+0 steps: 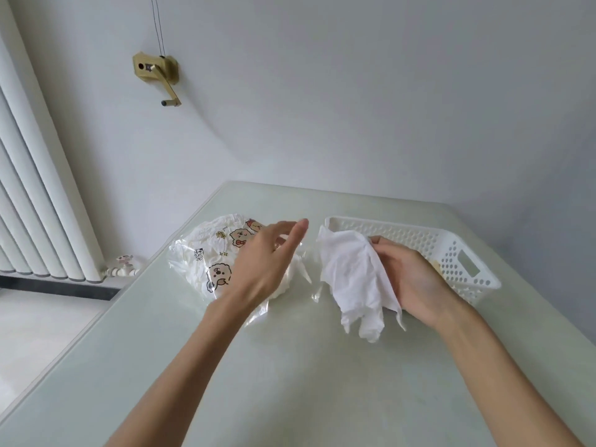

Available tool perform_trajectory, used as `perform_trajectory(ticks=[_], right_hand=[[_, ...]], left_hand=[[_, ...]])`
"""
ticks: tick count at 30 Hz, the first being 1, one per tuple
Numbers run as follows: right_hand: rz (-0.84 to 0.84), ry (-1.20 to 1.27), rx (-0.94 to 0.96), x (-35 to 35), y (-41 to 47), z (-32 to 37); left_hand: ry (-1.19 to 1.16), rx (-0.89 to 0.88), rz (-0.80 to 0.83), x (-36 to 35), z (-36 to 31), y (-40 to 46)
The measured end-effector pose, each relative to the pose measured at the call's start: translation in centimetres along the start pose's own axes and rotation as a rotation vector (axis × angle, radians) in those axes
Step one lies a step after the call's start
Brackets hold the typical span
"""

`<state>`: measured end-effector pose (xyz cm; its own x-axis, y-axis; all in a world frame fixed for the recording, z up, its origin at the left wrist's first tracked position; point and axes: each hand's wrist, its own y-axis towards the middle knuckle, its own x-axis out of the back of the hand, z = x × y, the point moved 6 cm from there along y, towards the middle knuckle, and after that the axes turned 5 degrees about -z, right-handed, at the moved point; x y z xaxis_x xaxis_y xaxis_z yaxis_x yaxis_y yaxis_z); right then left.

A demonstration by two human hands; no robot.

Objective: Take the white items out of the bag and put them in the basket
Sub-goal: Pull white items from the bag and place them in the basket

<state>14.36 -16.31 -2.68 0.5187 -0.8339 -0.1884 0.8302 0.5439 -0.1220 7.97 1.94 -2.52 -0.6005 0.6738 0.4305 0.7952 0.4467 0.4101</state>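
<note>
A clear plastic bag (pixel 206 253) printed with cartoon animals lies on the table, stuffed with white items. My left hand (pixel 264 256) hovers over the bag's right side with fingers straight and holding nothing. My right hand (pixel 409 279) grips a crumpled white cloth (pixel 351 279) that hangs down between the bag and the basket. The white perforated plastic basket (pixel 458 253) stands just right of the cloth, behind my right hand; its inside is mostly hidden.
The pale green table (pixel 290 375) runs to a white wall at the back. A white radiator (pixel 38 201) stands on the left, past the table's left edge. A brass crank fitting (pixel 158 72) is mounted on the wall.
</note>
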Motion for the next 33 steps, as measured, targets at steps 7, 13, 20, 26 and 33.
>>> perform_trajectory(ticks=[7, 13, 20, 26, 33], right_hand=[[0.013, 0.05, 0.059, 2.4, -2.7, 2.1], [-0.049, -0.291, 0.16, 5.2, -4.1, 2.4], [-0.146, -0.397, 0.285, 7.4, -4.7, 4.5], [-0.206, -0.545, 0.318, 7.3, -4.5, 3.8], [-0.081, -0.679, 0.27, 6.6, -6.0, 3.9]], left_hand=[[0.014, -0.029, 0.61, -4.3, -5.9, 1.4], [-0.159, -0.156, 0.428, -5.3, -9.8, 1.9], [-0.26, -0.214, 0.369, -6.4, -14.3, 2.5], [-0.214, -0.221, 0.331, -7.4, -12.9, 1.3], [0.194, -0.373, 0.034, -4.3, -12.2, 1.9]])
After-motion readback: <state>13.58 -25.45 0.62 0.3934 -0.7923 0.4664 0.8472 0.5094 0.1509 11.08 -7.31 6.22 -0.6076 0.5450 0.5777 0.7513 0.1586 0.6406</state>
